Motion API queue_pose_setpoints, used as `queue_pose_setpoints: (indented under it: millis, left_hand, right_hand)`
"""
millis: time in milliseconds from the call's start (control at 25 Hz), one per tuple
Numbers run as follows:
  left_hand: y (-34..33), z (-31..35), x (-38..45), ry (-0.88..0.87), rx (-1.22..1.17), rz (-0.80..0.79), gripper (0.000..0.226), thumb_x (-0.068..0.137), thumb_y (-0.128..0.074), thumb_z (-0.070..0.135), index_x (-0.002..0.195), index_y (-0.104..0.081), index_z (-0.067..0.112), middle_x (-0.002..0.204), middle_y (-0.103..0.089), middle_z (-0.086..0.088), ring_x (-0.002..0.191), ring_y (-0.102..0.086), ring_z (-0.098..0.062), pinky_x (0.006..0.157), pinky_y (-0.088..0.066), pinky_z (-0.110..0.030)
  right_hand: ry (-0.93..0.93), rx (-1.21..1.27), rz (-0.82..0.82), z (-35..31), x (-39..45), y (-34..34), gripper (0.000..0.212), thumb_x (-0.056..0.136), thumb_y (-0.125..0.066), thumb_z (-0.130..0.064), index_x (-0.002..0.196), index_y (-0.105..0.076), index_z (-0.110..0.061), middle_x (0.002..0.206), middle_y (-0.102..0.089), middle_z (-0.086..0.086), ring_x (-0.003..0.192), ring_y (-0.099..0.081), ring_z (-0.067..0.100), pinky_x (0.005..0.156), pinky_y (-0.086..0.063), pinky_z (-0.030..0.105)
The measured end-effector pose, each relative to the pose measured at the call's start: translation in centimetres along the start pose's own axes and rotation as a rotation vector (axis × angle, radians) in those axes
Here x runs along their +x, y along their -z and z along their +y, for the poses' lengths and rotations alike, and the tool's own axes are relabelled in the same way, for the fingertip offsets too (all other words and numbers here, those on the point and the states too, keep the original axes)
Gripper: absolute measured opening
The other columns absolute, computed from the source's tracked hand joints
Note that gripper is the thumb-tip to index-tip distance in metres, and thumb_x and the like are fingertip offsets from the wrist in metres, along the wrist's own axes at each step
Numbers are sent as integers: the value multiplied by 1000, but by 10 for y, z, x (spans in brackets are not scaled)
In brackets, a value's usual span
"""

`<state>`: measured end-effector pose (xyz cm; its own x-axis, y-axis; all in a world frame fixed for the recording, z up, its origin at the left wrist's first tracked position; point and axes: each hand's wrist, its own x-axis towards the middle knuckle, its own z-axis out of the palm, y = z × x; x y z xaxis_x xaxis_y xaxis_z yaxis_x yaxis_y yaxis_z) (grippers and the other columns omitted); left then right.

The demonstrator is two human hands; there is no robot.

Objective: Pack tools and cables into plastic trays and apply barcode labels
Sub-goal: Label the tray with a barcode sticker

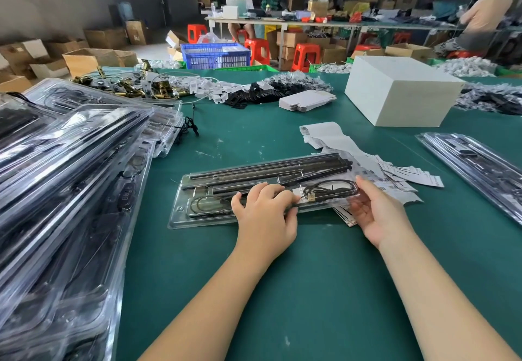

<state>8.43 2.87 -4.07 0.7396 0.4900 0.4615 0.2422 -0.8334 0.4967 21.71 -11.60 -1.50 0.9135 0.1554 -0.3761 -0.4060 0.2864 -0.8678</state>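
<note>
A clear, long plastic blister tray [180, 213] lies flat on the green table cover [310, 290], directly in front of the person and well in front of the white rectangular box [401, 97]. Dark metal rods [268, 167] fill its far channels, and a coiled black cable with a gold-coloured plug [327, 188] sits in its near right compartment. The left hand [265, 211] rests on top of the tray near the middle, fingers curled downward with their tips pressing at the cable's plug end; whether it pinches the cable cannot be told. The right hand [378, 211] grasps the tray's right end, thumb over the top edge and fingers underneath. A heap of white barcode label strips [395, 174] lies under and just beyond that end, between the tray and the box. Left of the tray rises a stack of filled clear trays [70, 191]; another filled tray [480, 168] lies right of the box's near corner.
</note>
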Motion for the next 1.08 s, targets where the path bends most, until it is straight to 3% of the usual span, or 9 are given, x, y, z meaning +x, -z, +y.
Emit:
queue_pose_setpoints:
  millis: [200,360,520,600,680,880,1080]
  left_hand:
    - [0,3,-2,-78,21,64,10,79,-67,31,89,-68,30,104,-63,17,116,-53,-15,107,-20,-57]
    - [6,4,0,-276,85,19,27,72,-77,33,93,-66,20,106,-68,8,113,-60,-19,100,-44,-42]
    - [8,2,3,-466,120,113,35,74,-71,3,106,-71,15,106,-72,2,106,-66,-19,86,-54,-32]
    - [6,1,4,-516,123,189,35,75,-67,0,106,-73,14,104,-73,0,102,-68,-20,82,-55,-31]
    - [6,0,4,-525,122,227,38,72,-69,-3,106,-74,14,103,-74,1,98,-70,-19,78,-56,-29]
    - [4,-2,4,-495,145,200,44,65,-74,-5,104,-75,16,100,-74,4,95,-70,-16,75,-54,-26]
    - [4,-1,4,-476,146,180,46,64,-74,-6,105,-75,14,100,-74,3,94,-71,-18,73,-55,-27]
  right_hand:
    - [59,72,57,3,-10,-5,11,84,-71,-10,76,-64,-13,64,-63,-2,41,-56,5,39,-44,15]
    - [58,67,73,0,-14,-1,12,84,-70,-7,76,-62,-10,64,-60,0,45,-52,9,37,-40,15]
    - [35,63,20,-1,-18,1,9,85,-71,-12,80,-65,-10,67,-62,1,48,-53,10,37,-40,15]
    - [25,41,-6,-1,-20,2,10,84,-74,-19,83,-67,-11,64,-66,0,46,-57,9,39,-43,15]
    - [12,42,-18,0,-23,2,16,81,-77,-26,84,-68,-13,63,-68,1,47,-62,10,40,-46,16]
    - [-79,-15,-130,8,-26,-2,35,83,-71,-44,103,-66,-16,88,-75,6,70,-73,18,47,-52,21]
    - [-2,-167,-116,13,-28,-9,36,95,-51,-50,109,-59,-18,73,-75,6,64,-73,21,42,-51,22]
